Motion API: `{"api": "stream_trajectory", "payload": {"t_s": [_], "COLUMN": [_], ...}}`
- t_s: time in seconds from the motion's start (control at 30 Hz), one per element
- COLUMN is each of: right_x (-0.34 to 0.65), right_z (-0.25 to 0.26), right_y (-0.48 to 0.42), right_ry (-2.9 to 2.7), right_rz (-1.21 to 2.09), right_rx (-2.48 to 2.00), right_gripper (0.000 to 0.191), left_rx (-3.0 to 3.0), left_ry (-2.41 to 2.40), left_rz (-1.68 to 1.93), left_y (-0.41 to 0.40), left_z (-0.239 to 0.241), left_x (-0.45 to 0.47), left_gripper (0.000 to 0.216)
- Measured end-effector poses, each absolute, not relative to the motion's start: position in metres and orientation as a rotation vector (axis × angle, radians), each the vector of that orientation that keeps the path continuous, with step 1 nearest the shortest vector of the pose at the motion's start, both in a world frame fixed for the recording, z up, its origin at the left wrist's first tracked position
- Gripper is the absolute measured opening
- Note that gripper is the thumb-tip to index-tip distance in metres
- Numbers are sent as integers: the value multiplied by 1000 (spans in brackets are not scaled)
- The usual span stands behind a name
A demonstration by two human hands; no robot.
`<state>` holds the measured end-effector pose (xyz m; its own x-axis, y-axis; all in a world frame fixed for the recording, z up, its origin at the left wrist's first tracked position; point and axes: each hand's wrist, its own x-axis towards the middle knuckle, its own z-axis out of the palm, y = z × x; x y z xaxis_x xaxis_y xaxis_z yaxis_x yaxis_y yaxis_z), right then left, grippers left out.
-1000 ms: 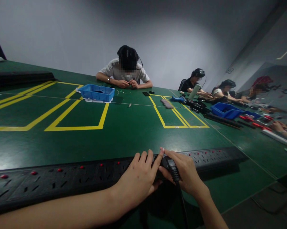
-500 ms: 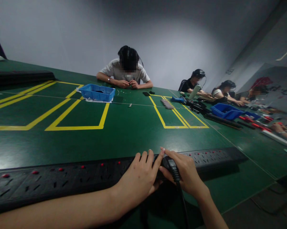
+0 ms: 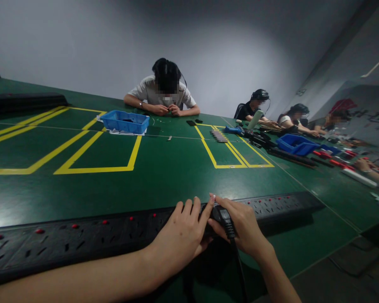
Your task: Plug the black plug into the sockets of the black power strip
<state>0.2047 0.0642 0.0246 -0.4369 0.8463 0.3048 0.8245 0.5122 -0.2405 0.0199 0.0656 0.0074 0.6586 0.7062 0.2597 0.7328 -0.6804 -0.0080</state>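
A long black power strip [image 3: 91, 242] with several sockets and red switches lies across the front of the table. My left hand [image 3: 183, 237] is wrapped over its middle, fingers on the top and thumb at the near side. Beside it, my right hand [image 3: 244, 227] is closed around a black plug [image 3: 222, 215] at the strip's sockets. The black cord [image 3: 239, 265] hangs from the plug towards me. Both index fingertips meet just behind the plug. My hands hide the socket under it, and I cannot tell how deep the plug sits.
The green table [image 3: 164, 181] carries yellow tape outlines [image 3: 94, 170]. Farther back stand a blue bin [image 3: 124, 122] and another blue bin [image 3: 296, 144] among tools and parts. A co-worker [image 3: 164, 92] sits opposite; several others work at the right. Another black strip [image 3: 25, 101] lies back left.
The view has shifted slightly, so the scene sits a little further left. Both hands keep the same hold on the strip and plug.
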Motion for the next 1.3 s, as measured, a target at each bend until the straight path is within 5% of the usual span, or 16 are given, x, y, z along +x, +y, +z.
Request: {"api": "stream_trajectory", "payload": {"t_s": [1.3], "right_x": [207], "right_z": [22], "right_y": [65], "right_ry": [-2374], "right_rz": [80], "right_rx": [-1376], "right_gripper": [46], "left_rx": [-2749], "left_ry": [-1185], "left_rz": [-361], "left_y": [67], "left_z": [8], "left_x": [20], "left_gripper": [70]}}
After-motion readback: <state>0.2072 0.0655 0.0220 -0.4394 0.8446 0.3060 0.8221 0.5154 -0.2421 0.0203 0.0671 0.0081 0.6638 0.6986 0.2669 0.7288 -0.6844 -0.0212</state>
